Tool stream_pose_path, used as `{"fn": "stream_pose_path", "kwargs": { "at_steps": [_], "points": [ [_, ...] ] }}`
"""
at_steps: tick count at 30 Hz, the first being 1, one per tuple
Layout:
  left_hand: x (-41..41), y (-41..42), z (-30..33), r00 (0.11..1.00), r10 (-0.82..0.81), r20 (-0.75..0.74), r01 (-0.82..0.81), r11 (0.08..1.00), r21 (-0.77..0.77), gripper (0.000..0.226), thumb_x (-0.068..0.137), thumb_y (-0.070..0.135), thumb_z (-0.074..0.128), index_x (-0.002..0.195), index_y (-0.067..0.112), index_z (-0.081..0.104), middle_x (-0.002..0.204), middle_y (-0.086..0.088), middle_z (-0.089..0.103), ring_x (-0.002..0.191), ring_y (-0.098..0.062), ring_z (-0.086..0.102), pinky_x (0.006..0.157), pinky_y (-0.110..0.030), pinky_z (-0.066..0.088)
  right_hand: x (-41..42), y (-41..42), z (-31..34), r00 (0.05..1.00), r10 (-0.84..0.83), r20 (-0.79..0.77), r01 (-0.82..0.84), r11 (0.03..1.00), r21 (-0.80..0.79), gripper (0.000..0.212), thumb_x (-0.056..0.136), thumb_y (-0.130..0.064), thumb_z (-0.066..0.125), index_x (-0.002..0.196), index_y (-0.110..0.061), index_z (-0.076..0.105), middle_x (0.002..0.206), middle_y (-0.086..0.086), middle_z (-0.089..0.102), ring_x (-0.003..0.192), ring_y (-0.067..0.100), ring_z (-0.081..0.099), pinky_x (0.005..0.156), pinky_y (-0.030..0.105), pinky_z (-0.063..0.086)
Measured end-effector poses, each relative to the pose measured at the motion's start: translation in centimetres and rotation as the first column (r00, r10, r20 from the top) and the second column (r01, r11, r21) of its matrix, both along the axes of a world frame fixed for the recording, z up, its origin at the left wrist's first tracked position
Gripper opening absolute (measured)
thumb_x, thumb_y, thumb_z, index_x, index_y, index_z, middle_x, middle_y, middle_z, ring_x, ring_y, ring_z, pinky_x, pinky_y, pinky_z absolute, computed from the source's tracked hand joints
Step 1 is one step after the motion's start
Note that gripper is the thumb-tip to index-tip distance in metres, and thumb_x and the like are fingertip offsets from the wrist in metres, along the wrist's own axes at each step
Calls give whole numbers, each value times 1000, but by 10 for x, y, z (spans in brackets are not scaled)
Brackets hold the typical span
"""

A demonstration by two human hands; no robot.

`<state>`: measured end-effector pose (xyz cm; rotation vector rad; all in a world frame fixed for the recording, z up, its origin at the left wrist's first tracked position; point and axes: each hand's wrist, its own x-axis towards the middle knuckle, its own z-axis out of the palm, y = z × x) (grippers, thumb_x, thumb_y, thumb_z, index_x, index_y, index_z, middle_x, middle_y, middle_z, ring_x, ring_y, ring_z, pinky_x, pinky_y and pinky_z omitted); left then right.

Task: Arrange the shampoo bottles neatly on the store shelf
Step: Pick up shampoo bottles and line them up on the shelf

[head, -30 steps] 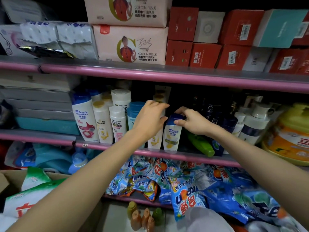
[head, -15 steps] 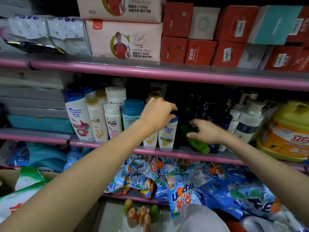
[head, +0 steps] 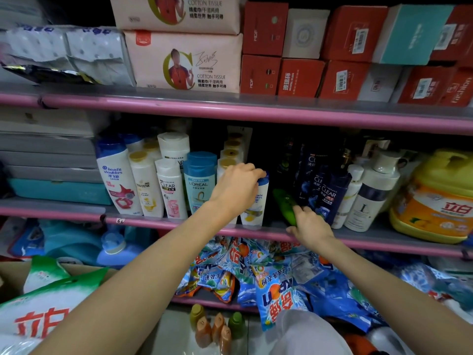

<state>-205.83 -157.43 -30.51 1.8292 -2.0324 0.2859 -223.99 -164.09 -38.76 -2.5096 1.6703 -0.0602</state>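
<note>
On the middle shelf (head: 179, 224), the row starts at the left with a white Head & Shoulders bottle (head: 116, 178) with a blue cap, upright at the pink front edge. Touching it stands a gold-capped Pantene bottle (head: 144, 185), then a white Clear bottle (head: 171, 190) with a pink label, then a blue-capped L'Oréal bottle (head: 199, 183). Behind these stand more white bottles, their labels hidden. The left hand (head: 236, 187) comes next, fingers curled down over the blue cap of a small white shampoo bottle (head: 256, 201) that stands upright at the shelf lip; its label is mostly covered. Right of it lies a dark gap reaching to the back of the shelf, with a green bottle (head: 285, 206) lying tilted in it. The right hand (head: 311, 226) rests at the shelf edge, fingers loosely extended, its fingertip touching the green bottle without gripping. Beyond stand dark blue Clear bottles (head: 329, 198), a white pump bottle (head: 368, 198) marked "L", and a yellow tub (head: 435, 198).
</note>
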Motion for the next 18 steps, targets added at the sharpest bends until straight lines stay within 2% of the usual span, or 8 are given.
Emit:
{"fn": "stream_pose_path", "kwargs": {
  "at_steps": [5, 10, 15, 18],
  "points": [
    [1, 0, -2, 1000, 3, -10, -3, 1000, -7, 42, 94, 8, 43, 136, 14, 50, 115, -7, 60, 110, -26, 52, 92, -35, 37, -1, 1, 0, 999, 25, 22, -24, 999, -29, 50, 95, -24, 52, 137, -3, 34, 121, 20, 52, 108, 40, 57, 84, 42, 48],
    [1, 0, -8, 1000, -20, -8, 19, 999, -40, 47, 92, 6, 47, 138, 13, 47, 117, -6, 60, 110, -26, 52, 91, -32, 37, -7, 3, 13, 986, 53, 156, -37, 993, -108, 28, 95, -20, 47, 117, -3, 48, 108, 21, 60, 96, 38, 61, 75, 40, 49],
    [9, 4, -16, 997, -62, -53, 57, 993, -105, 46, 89, 12, 53, 135, 12, 51, 128, -3, 57, 116, -23, 52, 96, -32, 37, -9, -5, 52, 941, 91, 327, 18, 949, -314, 35, 93, -28, 52, 118, -4, 55, 97, 21, 67, 89, 40, 63, 76, 41, 51],
    [6, 7, -15, 987, -75, -139, 50, 983, -179, 44, 88, 9, 55, 132, 10, 54, 128, -6, 58, 118, -25, 51, 99, -34, 37, -7, -18, 76, 921, 43, 387, 77, 954, -288, 37, 90, -37, 56, 113, -9, 62, 99, 21, 67, 96, 40, 63, 77, 38, 50]
  ]
}}
